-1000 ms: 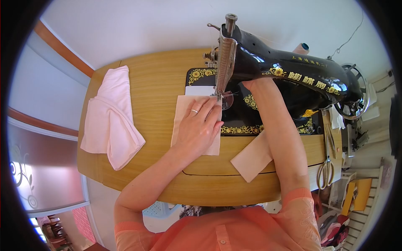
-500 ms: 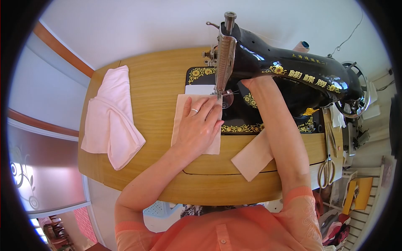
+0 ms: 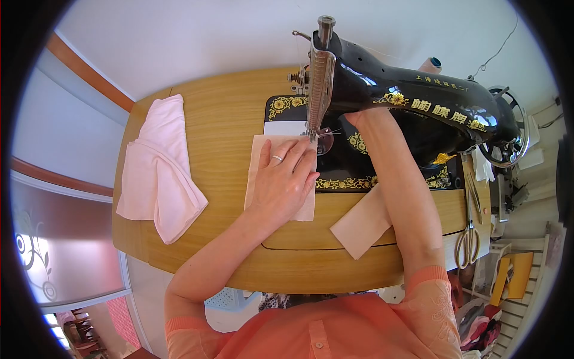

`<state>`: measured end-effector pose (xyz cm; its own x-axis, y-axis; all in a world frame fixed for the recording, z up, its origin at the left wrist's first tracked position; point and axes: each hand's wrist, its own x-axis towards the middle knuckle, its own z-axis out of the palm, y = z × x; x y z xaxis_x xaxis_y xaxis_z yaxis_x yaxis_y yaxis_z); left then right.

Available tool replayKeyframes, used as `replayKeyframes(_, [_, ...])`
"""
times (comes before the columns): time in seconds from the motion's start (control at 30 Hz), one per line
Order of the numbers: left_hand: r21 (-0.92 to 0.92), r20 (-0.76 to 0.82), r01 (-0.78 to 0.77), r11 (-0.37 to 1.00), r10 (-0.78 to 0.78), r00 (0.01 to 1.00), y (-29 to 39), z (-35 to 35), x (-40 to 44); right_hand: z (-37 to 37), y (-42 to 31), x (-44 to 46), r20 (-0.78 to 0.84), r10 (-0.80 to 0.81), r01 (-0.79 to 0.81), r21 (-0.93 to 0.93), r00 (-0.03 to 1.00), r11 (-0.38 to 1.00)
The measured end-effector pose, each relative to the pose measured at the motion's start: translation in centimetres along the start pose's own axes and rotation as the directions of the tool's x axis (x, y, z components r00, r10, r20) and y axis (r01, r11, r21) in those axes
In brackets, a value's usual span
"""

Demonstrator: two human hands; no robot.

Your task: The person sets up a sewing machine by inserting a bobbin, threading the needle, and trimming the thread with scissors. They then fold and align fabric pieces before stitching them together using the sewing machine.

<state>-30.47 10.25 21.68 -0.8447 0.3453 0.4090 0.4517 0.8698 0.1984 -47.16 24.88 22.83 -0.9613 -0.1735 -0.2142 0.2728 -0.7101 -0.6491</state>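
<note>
My left hand (image 3: pixel 283 179), a ring on one finger, lies flat with fingers stretched on a pale pink fabric piece (image 3: pixel 256 194). The fabric's upper right corner is at the needle and presser foot (image 3: pixel 311 134) of a black sewing machine (image 3: pixel 371 72) with gold decoration. My right hand (image 3: pixel 366 116) reaches under the machine's arm, which hides its fingers; whether it holds anything does not show. Below my right forearm lies another pale pink fabric strip (image 3: pixel 361 230), partly covered by that forearm.
Folded pink cloth (image 3: pixel 158 173) lies on the left of the wooden table (image 3: pixel 221 119). Scissors (image 3: pixel 467 242) rest at the right edge, beside a slim metal tool (image 3: pixel 475 197). A thread spool (image 3: pixel 431 66) stands behind the machine, whose handwheel (image 3: pixel 508 157) is at the far right.
</note>
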Motion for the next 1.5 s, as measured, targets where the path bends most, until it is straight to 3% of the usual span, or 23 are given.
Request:
replayKeyframes(0.17, [0.000, -0.002, 0.006, 1.000, -0.006, 1.000, 0.1, -0.2, 0.1, 1.5, -0.6, -1.3, -0.134, 0.034, -0.040, -0.045, 0.990, 0.998])
replayKeyframes(0.37, [-0.005, -0.019, -0.007, 1.000, 0.007, 1.000, 0.1, -0.1, 0.1, -0.7, 0.2, 0.9, 0.052, -0.002, 0.004, -0.021, 0.999, 1.000])
replayKeyframes(0.47, [-0.004, -0.007, -0.002, 1.000, 0.002, 1.000, 0.1, -0.2, 0.1, 0.5, -0.1, -0.3, -0.082, 0.002, -0.007, -0.065, 0.997, 0.998])
replayKeyframes(0.57, [-0.009, -0.021, -0.016, 1.000, 0.015, 1.000, 0.0, -0.1, 0.1, 0.6, -0.3, -0.6, -0.117, 0.014, -0.014, 0.006, 0.993, 1.000])
replayKeyframes(0.67, [-0.037, -0.055, -0.047, 0.998, 0.045, 0.997, -0.1, 0.2, 0.2, -0.8, 0.2, 1.0, -0.050, 0.028, -0.034, -0.113, 0.998, 0.993])
replayKeyframes(0.87, [-0.039, -0.087, -0.086, 0.996, 0.083, 0.993, -0.1, 0.3, 0.3, -0.3, -0.2, 0.2, -0.018, 0.014, -0.016, -0.105, 1.000, 0.994])
replayKeyframes(0.97, [-0.052, -0.085, -0.082, 0.995, 0.077, 0.993, -0.1, 0.3, 0.2, -1.0, 0.2, 1.4, 0.043, 0.033, -0.024, -0.187, 0.999, 0.982])
replayKeyframes(1.03, [-0.066, -0.078, -0.083, 0.994, 0.078, 0.994, -0.1, 0.4, 0.2, -1.5, -0.1, 1.1, 0.121, -0.036, 0.080, -0.385, 0.992, 0.919])
replayKeyframes(1.1, [-0.058, -0.063, -0.072, 0.996, 0.068, 0.996, -0.1, 0.3, 0.2, -2.3, -0.2, 1.4, 0.136, 0.001, 0.037, -0.277, 0.991, 0.960])
replayKeyframes(1.13, [-0.031, -0.059, -0.084, 0.996, 0.082, 0.995, -0.1, 0.3, 0.2, -3.1, -0.1, 2.0, 0.124, 0.085, -0.078, -0.059, 0.989, 0.995])
replayKeyframes(1.17, [0.005, -0.049, -0.086, 0.996, 0.087, 0.995, -0.2, 0.5, 0.2, -4.1, -0.5, 3.1, 0.140, 0.043, 0.042, -0.551, 0.989, 0.834])
replayKeyframes(1.23, [-0.012, -0.067, -0.086, 0.996, 0.085, 0.994, -0.3, 0.9, 0.0, -2.9, -0.5, 3.0, 0.220, 0.014, 0.146, -0.695, 0.975, 0.704])
replayKeyframes(1.3, [-0.012, -0.116, -0.077, 0.997, 0.075, 0.990, -0.2, 1.1, -0.1, -1.6, -1.4, 1.3, 0.204, 0.024, 0.049, -0.344, 0.979, 0.938])
replayKeyframes(1.33, [-0.016, -0.128, -0.072, 0.997, 0.070, 0.989, -0.4, 1.0, -0.3, -1.8, -1.4, 1.6, 0.169, 0.018, 0.023, -0.243, 0.985, 0.970])
replayKeyframes(1.5, [-0.061, -0.181, -0.079, 0.995, 0.067, 0.981, -0.3, 1.4, -0.1, 1.3, -1.7, -1.0, 0.112, -0.022, 0.064, -0.391, 0.994, 0.918])
